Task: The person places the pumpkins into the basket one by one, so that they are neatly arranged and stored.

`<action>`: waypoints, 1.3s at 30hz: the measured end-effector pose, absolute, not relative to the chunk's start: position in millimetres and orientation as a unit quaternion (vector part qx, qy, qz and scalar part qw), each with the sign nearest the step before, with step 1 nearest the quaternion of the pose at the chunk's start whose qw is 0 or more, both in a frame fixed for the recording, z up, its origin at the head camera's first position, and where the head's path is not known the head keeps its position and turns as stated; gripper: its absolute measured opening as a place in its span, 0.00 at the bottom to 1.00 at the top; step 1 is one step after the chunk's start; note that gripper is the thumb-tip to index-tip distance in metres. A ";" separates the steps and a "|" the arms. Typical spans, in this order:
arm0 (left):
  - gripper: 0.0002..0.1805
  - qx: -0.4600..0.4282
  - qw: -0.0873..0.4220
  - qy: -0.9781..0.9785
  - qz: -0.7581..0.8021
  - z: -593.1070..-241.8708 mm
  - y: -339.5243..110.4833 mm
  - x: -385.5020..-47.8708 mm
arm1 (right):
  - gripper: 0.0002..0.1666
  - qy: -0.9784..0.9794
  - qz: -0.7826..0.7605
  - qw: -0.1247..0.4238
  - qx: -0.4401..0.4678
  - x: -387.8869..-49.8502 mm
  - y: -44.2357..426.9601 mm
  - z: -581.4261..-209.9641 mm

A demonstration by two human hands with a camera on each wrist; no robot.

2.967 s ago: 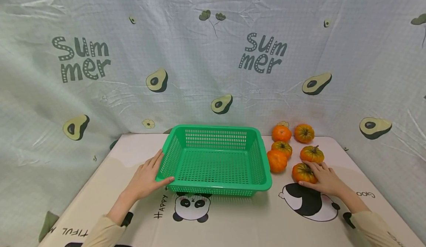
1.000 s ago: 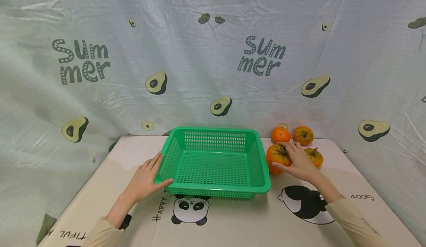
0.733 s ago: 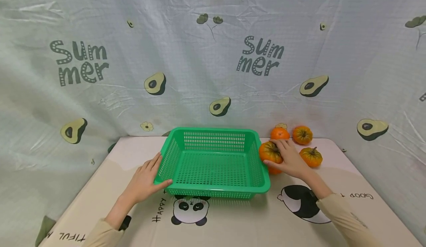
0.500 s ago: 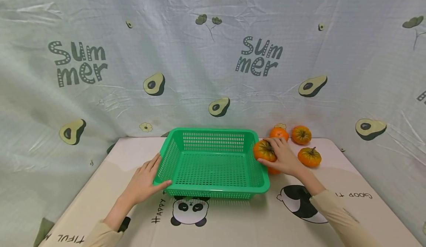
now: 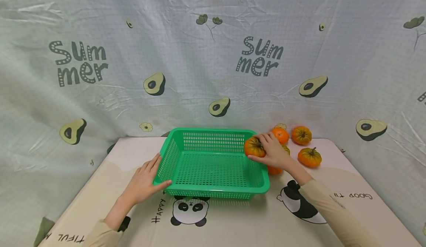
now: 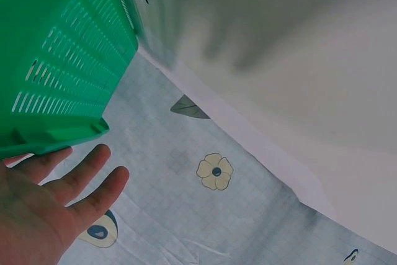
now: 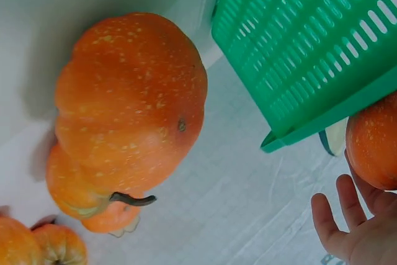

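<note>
My right hand (image 5: 273,152) grips a small orange pumpkin (image 5: 254,147) with green-yellow streaks, over the right rim of a green plastic basket (image 5: 216,189). In the right wrist view, this pumpkin (image 7: 375,147) sits at the fingers of the hand (image 7: 366,234), beside the basket rim. The basket's slotted floor shows no contents. My left hand (image 5: 143,178) lies along the basket's left side, thumb on the front corner of the rim. Its fingers (image 6: 99,200) look spread and nearly straight below the rim in the left wrist view.
Right of the basket lie several more pumpkins: an orange one (image 5: 280,135) at the back, another (image 5: 301,135) beside it, a stemmed one (image 5: 310,157) in front, and two partly hidden by the right hand. A patterned cloth (image 5: 186,73) hangs behind the table.
My right hand took the front pumpkin from the right side and carried it leftward, past the others, to the basket's right rim. The left hand stayed at the basket.
</note>
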State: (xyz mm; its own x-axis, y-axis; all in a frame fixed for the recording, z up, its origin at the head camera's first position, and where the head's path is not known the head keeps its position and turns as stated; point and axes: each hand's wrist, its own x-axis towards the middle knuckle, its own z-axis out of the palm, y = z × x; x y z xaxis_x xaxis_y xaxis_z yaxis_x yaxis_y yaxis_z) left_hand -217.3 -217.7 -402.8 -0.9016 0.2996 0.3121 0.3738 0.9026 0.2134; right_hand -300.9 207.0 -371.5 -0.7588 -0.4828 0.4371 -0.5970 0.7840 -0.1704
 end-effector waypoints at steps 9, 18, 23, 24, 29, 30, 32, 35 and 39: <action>0.49 -0.174 0.137 -0.966 -0.136 -403.4 -218.8 -218.1 | 0.40 -0.930 0.133 0.159 0.303 -317.7 192.1 -371.6; 0.49 -0.176 0.134 -0.965 -0.142 -403.2 -218.4 -219.2 | 0.40 -0.929 0.094 0.140 0.330 -334.4 182.3 -368.8; 0.48 -0.175 0.134 -0.965 -0.142 -403.5 -218.5 -218.8 | 0.39 -0.929 0.078 0.130 0.338 -341.7 178.6 -371.1; 0.48 -0.175 0.134 -0.965 -0.142 -403.4 -218.5 -218.8 | 0.39 -0.929 0.075 0.128 0.338 -343.2 177.8 -372.0; 0.48 -0.175 0.129 -0.965 -0.146 -403.0 -217.6 -219.1 | 0.39 -0.933 0.057 0.120 0.335 -349.1 175.5 -377.2; 0.48 -0.175 0.128 -0.965 -0.147 -403.0 -217.4 -219.2 | 0.39 -0.933 0.055 0.118 0.335 -349.8 174.9 -377.9; 0.48 -0.176 0.127 -0.965 -0.148 -402.9 -217.2 -219.1 | 0.40 -0.935 0.048 0.110 0.334 -351.0 173.7 -379.0; 0.48 -0.176 0.126 -0.965 -0.149 -402.9 -217.4 -218.8 | 0.41 -0.935 0.038 0.102 0.338 -351.9 170.9 -379.6; 0.48 -0.174 0.128 -0.965 -0.150 -403.2 -218.0 -218.1 | 0.40 -0.935 0.024 0.091 0.342 -353.3 167.2 -380.3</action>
State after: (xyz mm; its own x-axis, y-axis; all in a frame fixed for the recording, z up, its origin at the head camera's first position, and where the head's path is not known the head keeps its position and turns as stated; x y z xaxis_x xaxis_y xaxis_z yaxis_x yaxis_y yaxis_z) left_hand -218.1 -218.0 -403.2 -0.9071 0.2969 0.2983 0.3735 0.8946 0.2455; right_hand -353.3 167.2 -380.3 -0.7496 -0.6349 0.1872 -0.6435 0.7652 0.0180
